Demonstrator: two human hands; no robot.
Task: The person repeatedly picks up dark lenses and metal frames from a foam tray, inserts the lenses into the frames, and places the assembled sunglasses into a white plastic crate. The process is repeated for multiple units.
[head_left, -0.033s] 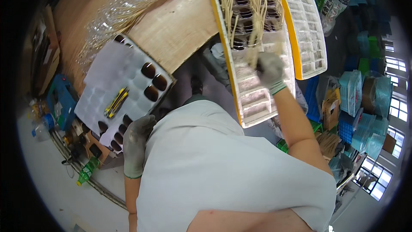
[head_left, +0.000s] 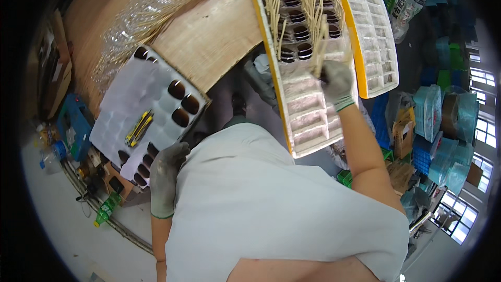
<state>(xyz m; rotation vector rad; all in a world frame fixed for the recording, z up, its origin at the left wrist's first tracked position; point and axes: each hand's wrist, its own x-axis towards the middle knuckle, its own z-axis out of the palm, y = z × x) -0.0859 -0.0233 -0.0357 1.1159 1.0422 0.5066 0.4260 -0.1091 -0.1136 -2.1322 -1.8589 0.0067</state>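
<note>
My right hand [head_left: 338, 81], in a pale grey glove, is over the middle of a yellow-sided tray [head_left: 310, 120] with white compartments. Its fingers are closed on a thin wooden stick [head_left: 320, 55] that rises from them, partly smeared by motion. A small dark shape by the fingertips is too blurred to name. Beyond it, dark lenses [head_left: 301, 33] and upright sticks stand in the tray's far compartments. My gloved left hand [head_left: 167, 175] hangs loosely beside a pad of lenses, fingers stretched and slightly bent, with nothing in it.
On the left, a white dimpled pad [head_left: 112, 125] carries dark brown lenses [head_left: 189, 104] and a yellow-black utility knife [head_left: 139, 128]. Behind lie a clear-wrapped bundle of sticks [head_left: 151, 15] and a bare board [head_left: 211, 36]. A second compartment tray [head_left: 373, 36] stands at the right.
My right hand has shifted slightly to the right and away from me, carrying the stick with it. The left hand has stayed nearly still.
</note>
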